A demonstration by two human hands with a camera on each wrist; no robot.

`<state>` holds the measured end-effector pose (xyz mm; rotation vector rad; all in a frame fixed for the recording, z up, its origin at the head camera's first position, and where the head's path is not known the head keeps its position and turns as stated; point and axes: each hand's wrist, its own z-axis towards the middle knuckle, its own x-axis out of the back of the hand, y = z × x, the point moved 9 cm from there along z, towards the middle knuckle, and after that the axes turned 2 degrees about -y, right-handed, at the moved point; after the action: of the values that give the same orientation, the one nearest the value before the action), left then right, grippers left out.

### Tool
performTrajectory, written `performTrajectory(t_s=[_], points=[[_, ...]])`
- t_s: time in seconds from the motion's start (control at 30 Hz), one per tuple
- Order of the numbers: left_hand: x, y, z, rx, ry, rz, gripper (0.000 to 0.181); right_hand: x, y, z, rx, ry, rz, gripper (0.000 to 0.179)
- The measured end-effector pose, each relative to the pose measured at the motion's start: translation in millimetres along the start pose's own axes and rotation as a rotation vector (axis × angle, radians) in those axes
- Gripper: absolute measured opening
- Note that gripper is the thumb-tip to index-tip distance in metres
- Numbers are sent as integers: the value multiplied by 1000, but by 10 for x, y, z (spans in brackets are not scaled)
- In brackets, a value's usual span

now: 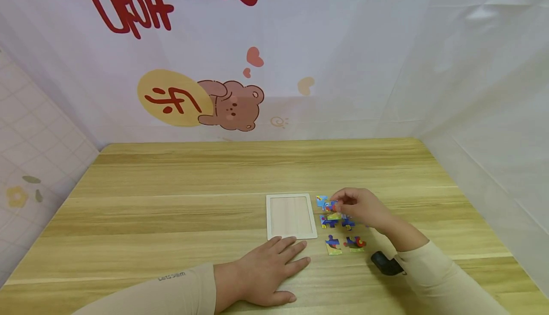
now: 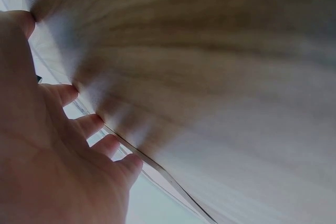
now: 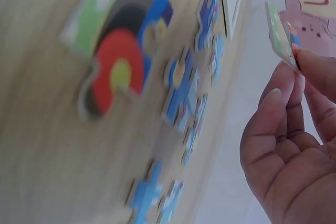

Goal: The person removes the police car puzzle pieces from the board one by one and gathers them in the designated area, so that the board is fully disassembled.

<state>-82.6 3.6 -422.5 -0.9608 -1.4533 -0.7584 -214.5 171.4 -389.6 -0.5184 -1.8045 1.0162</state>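
Note:
My right hand (image 1: 360,206) pinches a jigsaw puzzle piece (image 3: 280,36) between thumb and fingers, raised over the other pieces. That piece has a green edge with some red and blue. Below the hand lie several loose pieces, among them one with a red and yellow wheel (image 3: 119,69) and a blue one (image 3: 181,85); the hand hides part of the group. My left hand (image 1: 272,273) rests on the table with fingers spread, its fingertips right at the near edge of a pale wooden puzzle frame (image 1: 269,219). No pieces lie inside the frame.
The pieces stand to the right of the frame, two of them, a left one (image 1: 333,246) and a right one (image 1: 355,245), nearest me. A black device (image 1: 386,263) sits at my right wrist. Behind the wooden table (image 1: 171,172) hangs a white printed curtain (image 1: 360,43).

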Motion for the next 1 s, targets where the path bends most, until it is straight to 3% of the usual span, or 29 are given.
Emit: performTrajectory(t_s=[0.57, 1.0], points=[[14, 8, 8, -2, -2, 5, 68, 352, 343, -310, -98, 16, 13, 31], [20, 7, -3, -1, 24, 19, 67, 400, 628, -532, -146, -41, 58, 34]])
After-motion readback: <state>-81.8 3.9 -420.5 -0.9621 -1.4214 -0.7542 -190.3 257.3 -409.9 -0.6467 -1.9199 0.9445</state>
